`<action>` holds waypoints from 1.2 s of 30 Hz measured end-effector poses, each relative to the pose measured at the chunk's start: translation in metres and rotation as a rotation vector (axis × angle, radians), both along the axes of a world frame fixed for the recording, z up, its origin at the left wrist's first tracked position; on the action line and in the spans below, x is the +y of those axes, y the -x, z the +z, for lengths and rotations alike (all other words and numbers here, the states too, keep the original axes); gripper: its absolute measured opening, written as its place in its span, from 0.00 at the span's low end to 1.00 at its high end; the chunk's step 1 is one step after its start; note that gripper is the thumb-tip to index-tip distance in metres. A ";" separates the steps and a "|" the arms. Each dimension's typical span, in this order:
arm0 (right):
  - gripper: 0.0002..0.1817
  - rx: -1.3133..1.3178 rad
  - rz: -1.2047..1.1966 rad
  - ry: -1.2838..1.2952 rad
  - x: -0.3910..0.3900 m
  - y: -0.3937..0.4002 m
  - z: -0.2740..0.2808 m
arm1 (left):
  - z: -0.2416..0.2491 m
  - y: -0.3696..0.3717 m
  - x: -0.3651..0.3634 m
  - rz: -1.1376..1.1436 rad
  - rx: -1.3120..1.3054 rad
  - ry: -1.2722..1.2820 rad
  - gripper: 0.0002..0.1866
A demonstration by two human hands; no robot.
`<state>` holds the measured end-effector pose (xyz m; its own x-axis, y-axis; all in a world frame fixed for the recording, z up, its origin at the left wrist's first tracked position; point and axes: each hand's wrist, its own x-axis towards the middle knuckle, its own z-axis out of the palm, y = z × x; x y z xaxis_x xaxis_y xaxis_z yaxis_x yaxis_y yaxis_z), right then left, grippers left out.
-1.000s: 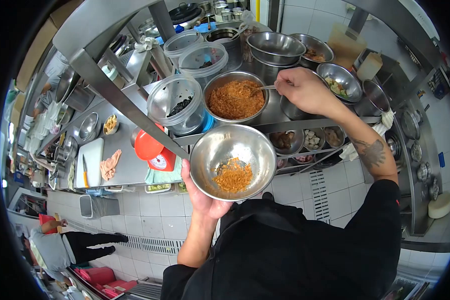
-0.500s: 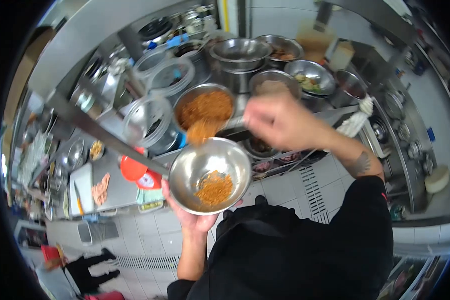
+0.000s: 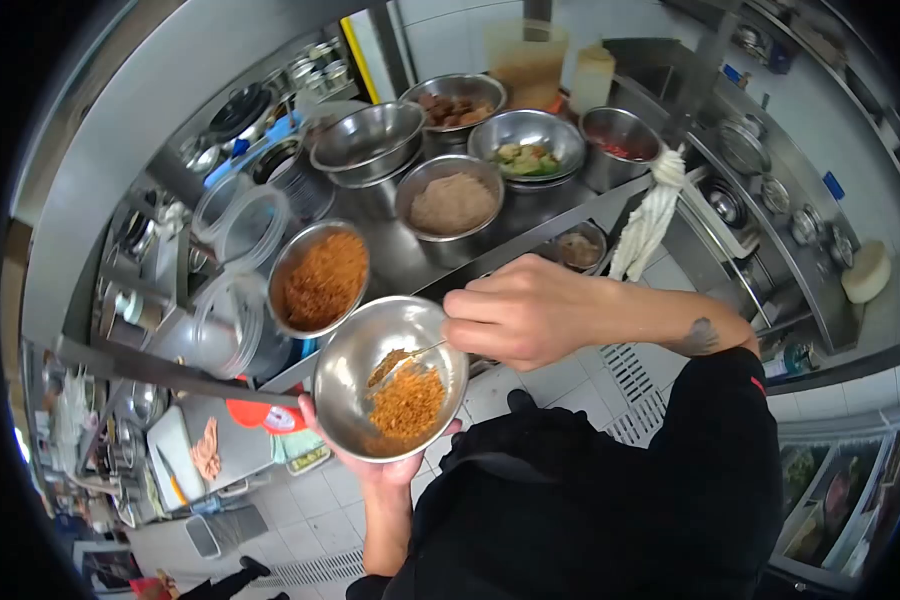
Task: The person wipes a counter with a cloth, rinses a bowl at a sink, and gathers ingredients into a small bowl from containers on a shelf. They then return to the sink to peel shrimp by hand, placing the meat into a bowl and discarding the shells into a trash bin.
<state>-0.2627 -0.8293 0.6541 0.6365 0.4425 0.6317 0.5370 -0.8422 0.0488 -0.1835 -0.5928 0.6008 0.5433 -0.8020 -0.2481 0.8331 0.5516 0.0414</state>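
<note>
My left hand (image 3: pixel 382 472) is closed on a steel bowl (image 3: pixel 340 375), cupping it from below with the thumb at its left side. Orange-brown crumbs (image 3: pixel 410 402) lie in the bottom of this bowl. With closed fingers, my right hand (image 3: pixel 510 310) grips the thin handle of a spoon (image 3: pixel 430 349) over the bowl's right rim. The spoon's head is down among the crumbs, so its shape is partly hidden. Just beyond the held bowl stands another steel bowl (image 3: pixel 275 290), filled with similar orange-brown crumbs (image 3: pixel 322 278).
Bowls of pale brown powder (image 3: pixel 454 203), chopped vegetables (image 3: pixel 525 160) and brown chunks (image 3: pixel 455 108) stand on the steel counter (image 3: pixel 385 245). Clear plastic tubs (image 3: pixel 225 325) are at left. A metal bar (image 3: pixel 190 370) runs close to my left hand. A white cloth (image 3: pixel 645 235) hangs at right.
The spoon has gone from above the crumb-filled counter bowl down into the held bowl. My right hand is lower, and the held bowl has more crumbs. The view has shifted right.
</note>
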 end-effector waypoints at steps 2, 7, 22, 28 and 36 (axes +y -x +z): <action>0.05 -0.024 -0.013 -0.052 -0.004 -0.001 0.007 | -0.003 0.001 -0.002 0.011 -0.027 0.041 0.48; 0.06 -0.033 -0.168 -0.112 -0.008 -0.064 0.030 | -0.022 0.006 -0.004 -0.081 -0.200 -0.082 0.50; 0.20 0.444 -1.163 -0.055 -0.151 0.051 0.049 | -0.065 0.011 -0.016 -0.020 -0.708 -0.288 0.39; 0.12 0.564 -1.107 -0.120 -0.210 0.065 0.025 | -0.047 0.017 -0.065 -0.345 -0.678 -0.283 0.43; 0.10 0.510 -1.154 -0.078 -0.229 0.055 0.025 | -0.053 0.032 -0.097 -0.375 -0.710 -0.404 0.43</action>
<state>-0.3181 -1.0583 0.6795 0.8048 -0.5587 0.2006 -0.5672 -0.8234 -0.0178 -0.2151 -0.6896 0.5482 0.3959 -0.8821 -0.2553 0.6596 0.0797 0.7474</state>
